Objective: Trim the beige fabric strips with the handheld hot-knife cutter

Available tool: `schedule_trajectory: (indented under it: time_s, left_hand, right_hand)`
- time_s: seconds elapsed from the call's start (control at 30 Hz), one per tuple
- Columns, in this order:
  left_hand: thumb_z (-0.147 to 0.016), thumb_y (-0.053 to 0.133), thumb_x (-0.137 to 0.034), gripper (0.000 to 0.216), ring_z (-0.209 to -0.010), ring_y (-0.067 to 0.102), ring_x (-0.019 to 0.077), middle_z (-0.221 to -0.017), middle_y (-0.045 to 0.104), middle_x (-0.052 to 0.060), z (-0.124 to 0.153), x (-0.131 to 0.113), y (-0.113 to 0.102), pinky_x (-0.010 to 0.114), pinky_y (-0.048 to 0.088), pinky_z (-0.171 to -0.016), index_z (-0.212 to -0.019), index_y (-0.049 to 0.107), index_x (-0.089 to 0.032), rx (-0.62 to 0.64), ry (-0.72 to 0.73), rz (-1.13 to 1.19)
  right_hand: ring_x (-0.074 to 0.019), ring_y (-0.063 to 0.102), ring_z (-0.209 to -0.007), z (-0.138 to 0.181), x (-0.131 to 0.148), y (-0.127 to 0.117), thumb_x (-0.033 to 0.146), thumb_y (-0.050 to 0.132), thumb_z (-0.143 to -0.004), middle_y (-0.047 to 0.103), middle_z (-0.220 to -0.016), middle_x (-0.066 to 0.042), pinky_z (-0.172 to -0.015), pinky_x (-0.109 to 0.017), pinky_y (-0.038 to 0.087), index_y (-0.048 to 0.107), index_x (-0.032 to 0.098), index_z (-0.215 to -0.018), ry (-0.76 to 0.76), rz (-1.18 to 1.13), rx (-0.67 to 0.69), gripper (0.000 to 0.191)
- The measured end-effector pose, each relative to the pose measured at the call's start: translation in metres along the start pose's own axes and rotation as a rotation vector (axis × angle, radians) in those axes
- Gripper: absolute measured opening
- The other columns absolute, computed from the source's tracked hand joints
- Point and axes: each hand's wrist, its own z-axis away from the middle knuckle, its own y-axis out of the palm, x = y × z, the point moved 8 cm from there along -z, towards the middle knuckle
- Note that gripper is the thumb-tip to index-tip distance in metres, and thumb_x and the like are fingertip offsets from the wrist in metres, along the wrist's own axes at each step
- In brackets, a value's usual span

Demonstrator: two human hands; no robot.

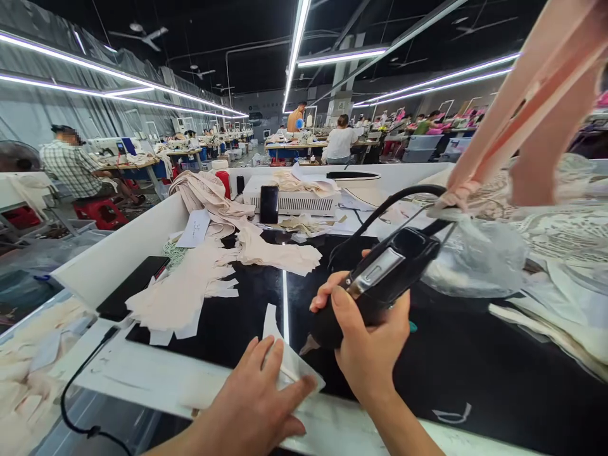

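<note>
Head view: right hand (368, 345) clamped round black corded tool (380, 278), tip angled down toward white fabric piece (293, 367). Left hand (256, 405) flat, fingers spread, pinning piece to bench (475, 373), just left of tip. Judgement: hold piece taut, fingertips clear of tip, cord slack.
</note>
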Motion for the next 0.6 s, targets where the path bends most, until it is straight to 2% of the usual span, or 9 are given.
schedule_trajectory:
  time_s: [0.13, 0.37, 0.6]
  left_hand:
    - [-0.088, 0.078, -0.066, 0.072, -0.129, 0.067, 0.0412, -0.139, 0.064, 0.024, 0.0, 0.0, 0.005, 0.058, 0.059, -0.101, -0.148, 0.053, -0.034, 0.018, -0.009, -0.007]
    - [-0.088, 0.073, -0.073, 0.082, -0.129, 0.067, 0.0408, -0.141, 0.064, 0.024, -0.003, -0.002, 0.017, 0.057, 0.059, -0.101, -0.156, 0.043, -0.037, -0.021, -0.012, -0.079]
    - [-0.088, 0.067, -0.079, 0.081, -0.127, 0.068, 0.0379, -0.139, 0.066, 0.022, -0.002, -0.004, 0.021, 0.052, 0.059, -0.1, -0.154, 0.044, -0.037, -0.094, -0.013, -0.123]
  right_hand:
    - [-0.0112, 0.064, -0.054, -0.002, -0.008, 0.01, 0.026, 0.079, -0.087, 0.068, -0.077, 0.008, -0.053, -0.027, 0.057, 0.053, 0.027, -0.097, 0.013, -0.019, 0.014, 0.028]
    - [-0.0115, 0.065, -0.054, -0.006, -0.014, 0.011, 0.031, 0.084, -0.086, 0.07, -0.075, 0.008, -0.055, -0.028, 0.058, 0.052, 0.026, -0.097, -0.001, 0.002, 0.007, 0.033]
    - [-0.0133, 0.064, -0.055, -0.006, -0.019, 0.008, 0.036, 0.087, -0.083, 0.07, -0.075, 0.007, -0.055, -0.03, 0.058, 0.054, 0.026, -0.102, 0.018, 0.008, -0.014, 0.039]
